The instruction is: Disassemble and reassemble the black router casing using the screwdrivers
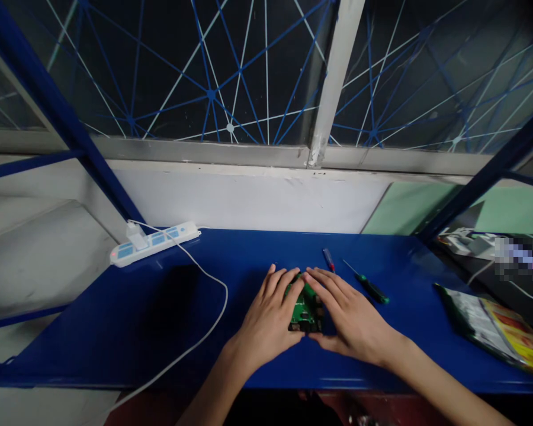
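A green circuit board (pixel 302 312) lies on the blue table (pixel 169 349), close to its front edge. From the left, my left hand (pixel 269 316) grips the board, fingers over its far side and thumb at the near edge. My right hand (pixel 349 316) holds the opposite side in the same way, and the fingertips of both hands nearly meet at the top. Much of the board is hidden under my fingers. Beyond my right hand lie a small screwdriver with a red and blue handle (pixel 328 260) and a longer screwdriver with a green and black handle (pixel 373 289).
A white power strip (pixel 160 241) sits at the back left with a plug in it. Its white cable (pixel 225 296) curves across the table's left part. At the right edge lies a colourful plastic packet (pixel 497 325). Blue frame posts (pixel 102 177) rise beside the window.
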Tool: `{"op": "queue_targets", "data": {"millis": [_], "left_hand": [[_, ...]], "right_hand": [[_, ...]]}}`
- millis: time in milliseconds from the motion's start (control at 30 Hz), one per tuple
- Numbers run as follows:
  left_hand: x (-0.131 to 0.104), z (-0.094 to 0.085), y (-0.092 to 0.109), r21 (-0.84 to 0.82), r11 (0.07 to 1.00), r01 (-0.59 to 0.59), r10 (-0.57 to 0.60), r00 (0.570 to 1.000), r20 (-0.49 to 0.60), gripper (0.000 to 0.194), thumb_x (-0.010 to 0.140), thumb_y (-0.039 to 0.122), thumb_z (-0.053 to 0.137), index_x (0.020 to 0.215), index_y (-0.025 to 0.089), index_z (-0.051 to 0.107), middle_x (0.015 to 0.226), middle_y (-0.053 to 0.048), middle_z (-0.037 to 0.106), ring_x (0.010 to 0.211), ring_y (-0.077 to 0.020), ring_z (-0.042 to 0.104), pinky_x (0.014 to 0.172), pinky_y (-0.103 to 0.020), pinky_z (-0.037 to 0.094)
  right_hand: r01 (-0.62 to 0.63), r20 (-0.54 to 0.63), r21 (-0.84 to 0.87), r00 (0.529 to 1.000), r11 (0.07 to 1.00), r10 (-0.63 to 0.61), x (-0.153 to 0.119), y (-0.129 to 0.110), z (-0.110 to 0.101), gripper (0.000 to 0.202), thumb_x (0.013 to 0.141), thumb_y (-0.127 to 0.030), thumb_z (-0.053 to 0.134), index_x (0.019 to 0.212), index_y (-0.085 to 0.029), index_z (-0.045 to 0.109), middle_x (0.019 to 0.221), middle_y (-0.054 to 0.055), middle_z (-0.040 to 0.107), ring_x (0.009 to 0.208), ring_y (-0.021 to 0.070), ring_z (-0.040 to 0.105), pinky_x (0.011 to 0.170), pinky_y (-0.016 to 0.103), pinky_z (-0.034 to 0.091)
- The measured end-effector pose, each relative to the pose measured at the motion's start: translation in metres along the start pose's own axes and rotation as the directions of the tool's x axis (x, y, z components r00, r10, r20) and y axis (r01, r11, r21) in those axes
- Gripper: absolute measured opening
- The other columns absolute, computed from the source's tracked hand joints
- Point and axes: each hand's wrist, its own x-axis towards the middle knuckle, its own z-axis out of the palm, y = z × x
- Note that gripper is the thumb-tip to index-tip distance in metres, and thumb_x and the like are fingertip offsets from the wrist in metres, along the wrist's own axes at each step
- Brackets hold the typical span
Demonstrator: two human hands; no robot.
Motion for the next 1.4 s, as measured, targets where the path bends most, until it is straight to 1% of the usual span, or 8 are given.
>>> {"op": "queue_targets", "data": {"millis": [133,367,500,633,867,1067,1200,1400], "left_hand": [[-0.006,-0.001,-0.002,-0.234,0.971,0.044,-0.061,0.996,-0.068,0.107,0.066,0.015,0.083,0.15,0.028,0.019,0.152,-0.013,0.037,0.145,-0.0364,0.032,0.121,-0.061,0.027],[-0.016,0.002,-0.004,-0.664,0.747,0.042,-0.124,0.989,-0.077,0.121,0.065,0.022,0.088,0.152,0.031,0.004,0.158,-0.018,0.022,0.148,-0.0404,0.027,0.118,-0.063,0.03],[-0.017,0.005,-0.005,-0.775,0.631,0.035,-0.1,0.994,-0.037,0.125,0.065,0.029,0.091,0.152,0.032,0.002,0.159,-0.018,0.024,0.146,-0.0403,0.032,0.117,-0.061,0.034],[-0.02,0.01,-0.006,-0.805,0.593,0.027,-0.095,0.995,-0.037,0.126,0.064,0.026,0.092,0.152,0.033,0.002,0.16,-0.018,0.023,0.147,-0.0399,0.031,0.116,-0.06,0.034],[-0.024,0.006,-0.01,-0.745,0.667,0.001,-0.106,0.99,-0.095,0.123,0.066,0.029,0.092,0.153,0.033,0.006,0.162,-0.017,0.021,0.147,-0.0385,0.031,0.118,-0.059,0.033],[-0.024,-0.002,-0.027,-0.355,0.933,0.053,-0.148,0.958,-0.247,0.113,0.069,0.012,0.088,0.151,0.03,0.013,0.162,-0.017,0.019,0.149,-0.0368,0.026,0.119,-0.062,0.031],[-0.025,-0.007,-0.033,-0.139,0.985,0.098,-0.119,0.981,-0.151,0.114,0.07,0.011,0.087,0.153,0.032,0.011,0.161,-0.015,0.023,0.148,-0.035,0.031,0.116,-0.06,0.038],[-0.026,-0.003,-0.027,-0.128,0.985,0.114,-0.103,0.991,0.089,0.134,0.052,0.033,0.099,0.155,0.033,0.013,0.163,-0.013,0.024,0.147,-0.038,0.031,0.116,-0.058,0.039]], "right_hand": [[-0.022,-0.064,0.124,0.998,0.992,0.03,-0.008,0.004,0.0,0.12,0.075,-0.067,0.071,0.16,-0.013,0.005,0.164,0.024,0.021,0.149,0.0386,0.029,0.115,0.056,0.04],[-0.083,-0.015,0.289,0.996,0.954,0.091,-0.014,-0.002,0.013,0.126,0.073,-0.064,0.075,0.16,-0.017,-0.003,0.163,0.025,0.021,0.148,0.0391,0.031,0.114,0.057,0.041],[-0.135,0.008,0.373,0.99,0.918,0.143,-0.012,-0.006,0.016,0.127,0.074,-0.057,0.078,0.16,-0.02,-0.007,0.163,0.024,0.023,0.148,0.0381,0.032,0.115,0.058,0.04],[-0.116,-0.013,0.424,0.991,0.898,0.134,-0.008,-0.008,0.017,0.125,0.076,-0.05,0.079,0.16,-0.022,-0.01,0.162,0.022,0.029,0.145,0.0371,0.038,0.114,0.057,0.042],[-0.177,-0.009,0.417,0.98,0.891,0.199,-0.008,-0.009,0.019,0.124,0.074,-0.045,0.08,0.16,-0.022,-0.007,0.155,0.023,0.04,0.14,0.0369,0.047,0.109,0.056,0.046],[-0.257,-0.017,0.344,0.96,0.903,0.28,-0.009,0.002,0.023,0.119,0.078,-0.038,0.075,0.159,-0.02,-0.011,0.154,0.024,0.039,0.141,0.0375,0.044,0.109,0.056,0.046],[-0.243,0.037,0.336,0.969,0.91,0.245,-0.014,0.004,0.028,0.12,0.077,-0.031,0.075,0.159,-0.019,-0.012,0.154,0.024,0.038,0.143,0.0365,0.041,0.11,0.055,0.045],[-0.201,0.058,0.34,0.979,0.919,0.193,-0.017,0.001,0.03,0.12,0.074,-0.027,0.076,0.159,-0.021,-0.009,0.154,0.023,0.038,0.142,0.0354,0.042,0.111,0.054,0.044]]}}
